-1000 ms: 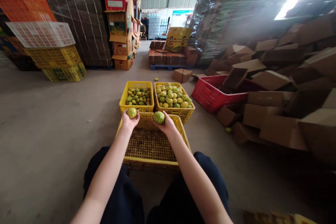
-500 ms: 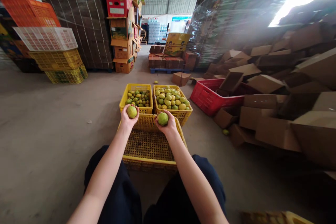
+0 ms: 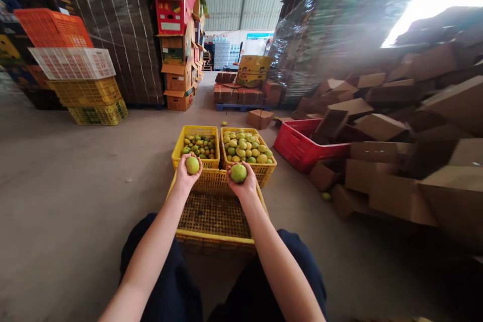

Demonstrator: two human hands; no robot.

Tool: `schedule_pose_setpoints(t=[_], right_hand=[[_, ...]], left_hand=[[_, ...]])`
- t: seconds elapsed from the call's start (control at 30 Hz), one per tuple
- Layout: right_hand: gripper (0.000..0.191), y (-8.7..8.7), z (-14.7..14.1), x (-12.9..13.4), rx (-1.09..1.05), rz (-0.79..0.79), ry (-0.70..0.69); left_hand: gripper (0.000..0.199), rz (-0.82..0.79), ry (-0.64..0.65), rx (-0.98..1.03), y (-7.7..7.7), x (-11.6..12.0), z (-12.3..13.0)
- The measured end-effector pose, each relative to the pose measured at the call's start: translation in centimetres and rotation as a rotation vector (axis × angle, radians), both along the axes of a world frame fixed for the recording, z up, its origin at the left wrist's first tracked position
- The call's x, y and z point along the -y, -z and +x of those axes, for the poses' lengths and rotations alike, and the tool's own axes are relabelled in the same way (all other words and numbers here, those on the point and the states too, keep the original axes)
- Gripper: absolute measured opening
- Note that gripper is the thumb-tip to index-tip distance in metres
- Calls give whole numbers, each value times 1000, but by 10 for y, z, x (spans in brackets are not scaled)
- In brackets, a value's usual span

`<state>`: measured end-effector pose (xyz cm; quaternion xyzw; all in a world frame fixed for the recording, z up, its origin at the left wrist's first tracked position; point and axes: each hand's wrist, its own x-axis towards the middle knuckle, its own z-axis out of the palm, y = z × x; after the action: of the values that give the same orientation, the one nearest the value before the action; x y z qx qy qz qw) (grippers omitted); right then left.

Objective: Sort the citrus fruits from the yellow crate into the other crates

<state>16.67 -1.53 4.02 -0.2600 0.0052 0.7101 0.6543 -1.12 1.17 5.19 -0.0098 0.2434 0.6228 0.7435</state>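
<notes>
Cradling a yellow-green lemon-like fruit [image 3: 192,165] in the curled left hand [image 3: 184,178], a greener lemon-like fruit [image 3: 238,173] in the curled right hand [image 3: 245,184], held apart near the far end of a latticed yellow crate [image 3: 215,238]; facing a fruit-filled crate [image 3: 199,131] and a heaped crate [image 3: 264,175] just beyond, with a red plastic crate [image 3: 298,148] farther right

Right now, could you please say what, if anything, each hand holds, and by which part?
The left hand cradles a yellower fruit, the right hand a greener fruit, each around its sides.
</notes>
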Motion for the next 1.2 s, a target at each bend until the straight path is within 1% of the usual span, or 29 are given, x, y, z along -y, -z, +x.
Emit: schedule_pose_setpoints(t=[0.07,0.13,0.2,0.27,0.37,0.47,0.53,0.63,0.73,0.83,0.93,1.0,1.1,1.2], right_hand=[[8,7,3,0,8,16,-8],[10,17,7,1,37,65,-15],[8,26,10,4,72,86,-19],[6,31,12,7,90,58,-32],[7,28,9,10,85,38,-95],[10,21,6,13,70,39,-143],[11,17,7,13,58,2,-126],[10,17,12,12,37,-49,-67],[9,17,15,10,20,-52,-43],[8,16,15,9,18,-44,-17],[7,14,15,10,20,-49,-30],[14,15,15,11,23,-72,-75],[26,21,14,10,63,-130,-124],[28,27,12,7,118,-147,-136]], left_hand=[[7,-69,-50,-17,5,-2,0],[11,-126,-63,18,8,-3,0],[15,-143,-55,62,9,-2,-2],[16,-144,-52,84,8,-1,-3],[17,-141,-78,91,6,0,-6],[14,-143,-109,75,10,-2,-6],[11,-132,-123,64,16,-4,-5],[6,-130,-182,78,27,-8,2],[3,-103,-217,123,34,-12,11],[2,-77,-164,137,36,-14,19],[17,-125,-68,124,39,-16,24],[27,-146,-25,110,44,-17,27],[28,-155,-9,96,52,-20,31],[27,-153,-27,84,56,-21,33]])
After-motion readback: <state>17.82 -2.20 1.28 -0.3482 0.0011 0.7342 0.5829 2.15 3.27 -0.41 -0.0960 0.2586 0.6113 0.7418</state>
